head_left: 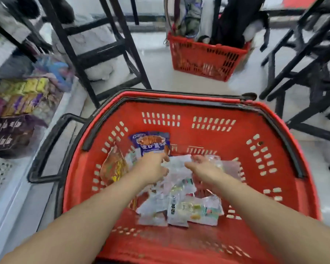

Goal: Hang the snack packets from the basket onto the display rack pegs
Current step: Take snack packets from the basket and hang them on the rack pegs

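Note:
A large red plastic basket (265, 149) fills the lower middle of the head view. Several snack packets lie in its bottom: a blue-purple packet (151, 141) standing against the far wall, an orange-brown packet (113, 166) at the left, and a heap of pale clear packets (181, 204). Both arms reach down into the basket. My left hand (151, 168) sits just below the blue-purple packet, fingers curled on the pale packets. My right hand (204, 168) rests on the same pale heap, fingers bent. The picture is blurred, so neither grip is clear. No rack pegs show.
A second red basket (204, 61) with bags in it stands on the floor ahead. Black metal stool or rack legs (103, 52) rise at the left and legs (301, 60) at the right. A low white shelf (23, 103) at the left holds coloured packets.

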Motion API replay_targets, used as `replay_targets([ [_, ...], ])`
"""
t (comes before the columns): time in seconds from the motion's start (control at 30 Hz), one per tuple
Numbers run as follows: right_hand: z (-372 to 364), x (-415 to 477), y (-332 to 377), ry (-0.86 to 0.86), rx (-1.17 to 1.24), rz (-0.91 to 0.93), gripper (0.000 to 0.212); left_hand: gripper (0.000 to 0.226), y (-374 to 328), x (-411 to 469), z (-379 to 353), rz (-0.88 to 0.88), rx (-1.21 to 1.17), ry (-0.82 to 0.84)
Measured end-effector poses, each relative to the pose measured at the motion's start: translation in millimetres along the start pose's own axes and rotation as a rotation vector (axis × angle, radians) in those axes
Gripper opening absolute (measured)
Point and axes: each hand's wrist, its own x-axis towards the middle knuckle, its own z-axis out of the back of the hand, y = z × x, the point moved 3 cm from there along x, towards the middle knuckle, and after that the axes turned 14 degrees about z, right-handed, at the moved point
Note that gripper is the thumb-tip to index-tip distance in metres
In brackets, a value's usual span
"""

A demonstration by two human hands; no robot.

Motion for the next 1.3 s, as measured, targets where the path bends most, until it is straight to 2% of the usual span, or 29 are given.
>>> replay_targets([
  [0.1, -11, 69, -38, -0.032, 0.088, -0.020, 0.040, 0.047, 15, 66, -60, -0.049, 0.327, 0.091],
  [0.17, -15, 98, -55, -0.073, 0.164, -0.031, 0.043, 0.064, 31, 88, -91, -0.055, 0.469, 0.137],
  [0.27, -21, 127, -73, -0.120, 0.244, -0.010, 0.044, 0.089, 51, 105, -109, -0.002, 0.477, 0.215],
  [0.33, -30, 137, -80, -0.124, 0.287, 0.029, 0.042, 0.097, 61, 108, -106, 0.023, 0.463, 0.226],
  [0.4, -42, 135, -80, -0.144, 0.228, 0.070, 0.025, 0.097, 66, 106, -99, 0.060, 0.377, 0.209],
  [0.47, -52, 128, -74, -0.176, 0.068, 0.102, 0.015, 0.085, 64, 101, -85, 0.081, 0.347, 0.167],
  [0.53, -57, 124, -59, -0.119, -0.081, 0.172, 0.011, 0.059, 55, 93, -59, 0.053, 0.394, 0.011],
  [0.6, -56, 116, -43, -0.025, -0.263, 0.262, 0.006, 0.032, 40, 81, -22, -0.007, 0.399, -0.275],
  [0.63, -52, 112, -34, 0.012, -0.372, 0.305, 0.011, 0.024, 34, 75, -3, -0.037, 0.373, -0.425],
  [0.7, -44, 105, -17, 0.074, -0.588, 0.371, 0.020, 0.023, 30, 64, 27, -0.076, 0.309, -0.702],
  [0.77, -36, 99, 0, 0.122, -0.740, 0.424, 0.030, 0.029, 37, 62, 40, -0.071, 0.239, -0.848],
  [0.87, -29, 83, 25, 0.179, -0.986, 0.560, 0.046, 0.035, 45, 70, 39, -0.037, 0.264, -0.840],
  [0.97, -20, 60, 47, 0.200, -1.058, 0.671, 0.046, 0.034, 53, 79, 36, -0.004, 0.387, -0.823],
  [1.07, -10, 38, 62, 0.187, -1.138, 0.740, 0.042, 0.018, 64, 85, 25, 0.037, 0.484, -0.770],
  [1.13, -3, 24, 73, 0.165, -1.148, 0.791, 0.040, 0.006, 60, 85, 27, -0.024, 0.408, -0.718],
  [1.23, 10, 0, 95, 0.105, -1.108, 0.855, 0.040, 0.023, 35, 71, 42, -0.144, 0.210, -0.528],
  [1.3, 23, -17, 112, 0.039, -0.978, 0.869, 0.038, 0.017, 28, 61, 56, -0.149, 0.106, -0.472],
])
